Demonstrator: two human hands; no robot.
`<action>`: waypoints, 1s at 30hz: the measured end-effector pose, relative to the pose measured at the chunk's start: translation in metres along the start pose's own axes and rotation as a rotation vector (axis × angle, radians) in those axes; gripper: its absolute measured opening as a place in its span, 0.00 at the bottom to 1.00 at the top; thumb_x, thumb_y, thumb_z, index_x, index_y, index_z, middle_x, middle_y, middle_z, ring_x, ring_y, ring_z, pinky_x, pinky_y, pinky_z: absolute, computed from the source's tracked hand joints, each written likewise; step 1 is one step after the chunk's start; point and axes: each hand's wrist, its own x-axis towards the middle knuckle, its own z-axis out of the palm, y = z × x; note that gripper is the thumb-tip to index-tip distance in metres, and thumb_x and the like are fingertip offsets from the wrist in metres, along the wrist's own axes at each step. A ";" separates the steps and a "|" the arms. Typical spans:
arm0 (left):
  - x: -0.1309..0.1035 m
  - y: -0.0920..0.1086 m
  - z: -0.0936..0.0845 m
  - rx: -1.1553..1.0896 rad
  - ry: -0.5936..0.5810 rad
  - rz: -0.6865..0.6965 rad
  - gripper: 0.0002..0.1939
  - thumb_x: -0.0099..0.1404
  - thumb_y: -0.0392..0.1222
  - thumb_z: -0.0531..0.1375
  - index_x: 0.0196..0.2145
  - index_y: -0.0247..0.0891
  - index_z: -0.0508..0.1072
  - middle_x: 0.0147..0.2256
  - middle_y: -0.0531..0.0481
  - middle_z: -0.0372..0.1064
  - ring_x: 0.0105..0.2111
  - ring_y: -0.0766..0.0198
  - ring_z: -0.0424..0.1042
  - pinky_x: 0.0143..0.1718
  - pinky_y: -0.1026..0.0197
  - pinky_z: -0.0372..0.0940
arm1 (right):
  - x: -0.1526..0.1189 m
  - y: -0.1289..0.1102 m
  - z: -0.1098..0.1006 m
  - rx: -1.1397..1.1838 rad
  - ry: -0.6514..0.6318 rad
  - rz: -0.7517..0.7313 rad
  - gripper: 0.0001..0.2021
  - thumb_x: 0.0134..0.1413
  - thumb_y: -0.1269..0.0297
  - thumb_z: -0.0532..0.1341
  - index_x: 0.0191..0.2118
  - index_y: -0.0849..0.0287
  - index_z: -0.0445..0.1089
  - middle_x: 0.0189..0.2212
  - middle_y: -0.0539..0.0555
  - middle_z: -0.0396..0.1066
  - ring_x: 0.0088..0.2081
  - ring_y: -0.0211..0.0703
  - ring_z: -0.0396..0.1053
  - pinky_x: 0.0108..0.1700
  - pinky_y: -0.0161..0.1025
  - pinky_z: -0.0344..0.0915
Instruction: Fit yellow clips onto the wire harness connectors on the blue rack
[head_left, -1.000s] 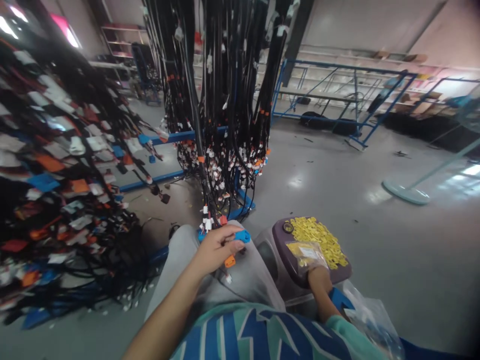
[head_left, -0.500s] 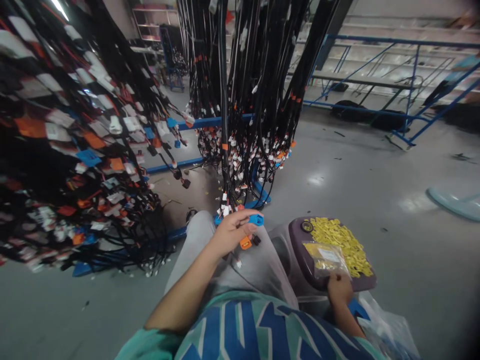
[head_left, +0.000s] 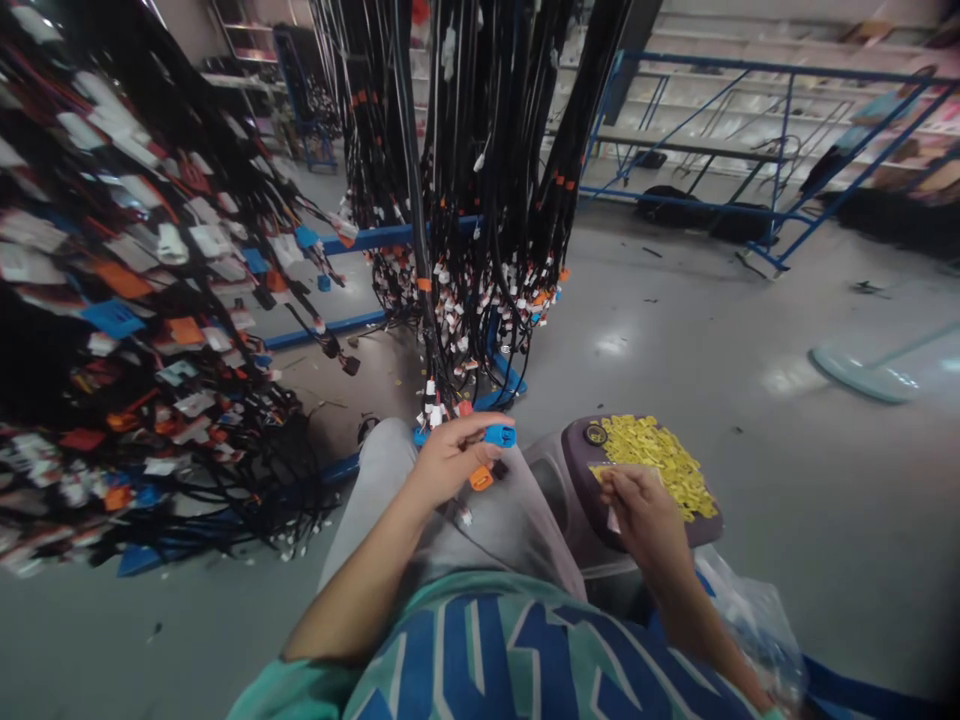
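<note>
My left hand [head_left: 450, 458] is closed round a blue connector [head_left: 500, 435] above my lap. An orange connector [head_left: 481, 478] hangs just under its fingers, with a dark one beside it. My right hand [head_left: 637, 495] is over the purple lid of a bin [head_left: 589, 500], its fingers pinched together; what they hold, if anything, is too small to name. Beneath that hand lies a small clear bag [head_left: 613, 520], mostly covered. Many yellow pieces [head_left: 660, 455] are heaped on the lid beside a round black item [head_left: 596, 433].
Wire harnesses with white, orange and blue connectors hang at the left [head_left: 150, 300] and ahead [head_left: 480, 200]. A blue frame [head_left: 780, 170] stands at the back right, a person near it. A plastic bag [head_left: 757, 620] is at lower right, a pale round base [head_left: 862, 375] farther right.
My right hand has moved up and left from the near edge of the lid, over the small bag. My left hand keeps the blue connector. The whole view has shifted slightly.
</note>
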 end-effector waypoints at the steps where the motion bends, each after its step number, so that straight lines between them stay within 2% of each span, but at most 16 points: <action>1: -0.001 0.000 0.001 0.011 0.001 0.009 0.19 0.50 0.48 0.64 0.38 0.34 0.75 0.30 0.49 0.71 0.22 0.70 0.66 0.25 0.67 0.65 | -0.002 -0.018 0.018 0.032 -0.050 -0.015 0.13 0.38 0.57 0.66 0.30 0.58 0.68 0.26 0.51 0.70 0.25 0.36 0.67 0.28 0.34 0.67; 3: -0.004 0.000 0.001 0.036 0.010 0.038 0.18 0.50 0.47 0.64 0.38 0.35 0.76 0.33 0.47 0.73 0.23 0.68 0.68 0.26 0.66 0.66 | -0.011 -0.049 0.050 0.115 -0.246 -0.122 0.09 0.42 0.61 0.65 0.29 0.58 0.68 0.26 0.50 0.70 0.25 0.35 0.66 0.27 0.33 0.66; 6: -0.008 0.001 -0.001 0.106 0.047 0.109 0.16 0.51 0.45 0.63 0.38 0.36 0.77 0.37 0.46 0.75 0.27 0.66 0.71 0.29 0.65 0.67 | -0.025 -0.079 0.087 0.045 -0.459 -0.357 0.02 0.46 0.66 0.62 0.27 0.58 0.69 0.27 0.49 0.68 0.25 0.32 0.64 0.29 0.33 0.64; 8: -0.011 0.002 -0.003 0.165 0.074 0.159 0.15 0.52 0.45 0.63 0.38 0.37 0.77 0.38 0.46 0.75 0.32 0.63 0.73 0.33 0.65 0.67 | -0.032 -0.088 0.103 -0.026 -0.520 -0.479 0.02 0.47 0.69 0.62 0.27 0.57 0.70 0.28 0.49 0.67 0.27 0.33 0.64 0.32 0.33 0.63; 10: -0.013 0.003 -0.005 0.210 0.089 0.189 0.15 0.53 0.46 0.63 0.38 0.37 0.77 0.38 0.46 0.75 0.35 0.61 0.73 0.36 0.64 0.67 | -0.035 -0.090 0.113 -0.043 -0.535 -0.537 0.02 0.48 0.70 0.61 0.28 0.56 0.70 0.28 0.48 0.66 0.30 0.34 0.64 0.34 0.34 0.62; 16: -0.013 0.006 -0.004 0.264 0.086 0.253 0.14 0.54 0.45 0.62 0.37 0.35 0.77 0.37 0.46 0.75 0.38 0.60 0.74 0.40 0.62 0.67 | -0.036 -0.087 0.120 -0.022 -0.567 -0.532 0.03 0.49 0.69 0.60 0.28 0.55 0.70 0.27 0.47 0.65 0.31 0.34 0.63 0.35 0.33 0.60; 23: -0.011 0.006 -0.003 0.301 0.080 0.297 0.13 0.55 0.43 0.61 0.37 0.35 0.77 0.36 0.47 0.76 0.37 0.61 0.74 0.40 0.63 0.68 | -0.037 -0.091 0.118 -0.047 -0.584 -0.550 0.02 0.49 0.69 0.60 0.28 0.56 0.69 0.26 0.48 0.65 0.30 0.35 0.63 0.34 0.34 0.60; 30: -0.013 0.005 -0.003 0.341 0.107 0.339 0.13 0.56 0.43 0.61 0.37 0.35 0.77 0.36 0.47 0.76 0.36 0.62 0.75 0.38 0.65 0.68 | -0.039 -0.090 0.119 -0.041 -0.578 -0.502 0.02 0.49 0.69 0.60 0.28 0.57 0.69 0.27 0.48 0.64 0.30 0.34 0.62 0.34 0.34 0.60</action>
